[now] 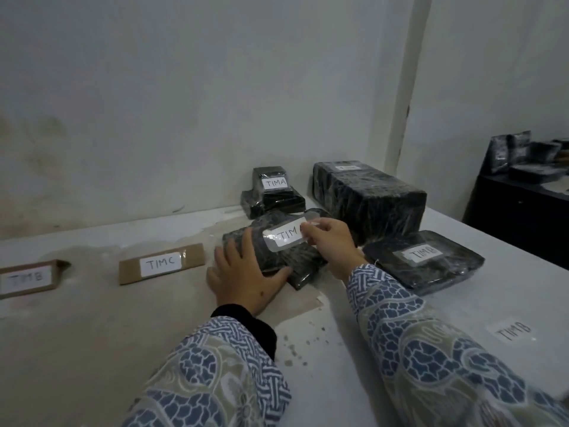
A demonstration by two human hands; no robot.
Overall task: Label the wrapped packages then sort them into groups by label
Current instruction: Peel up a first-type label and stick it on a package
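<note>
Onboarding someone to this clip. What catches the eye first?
Centre: the right hand pinches a taped TIM label onto a black package that the left hand holds down. Behind it sits a stack marked TIMA, beside a large black bundle. To the left lies a brown TIMC box.

Black wrapped package [278, 260]: flat on table, white "TIMA" label [288, 234] half-applied on top. Flat black package [423, 261] labelled "TIMB" just right.
</note>
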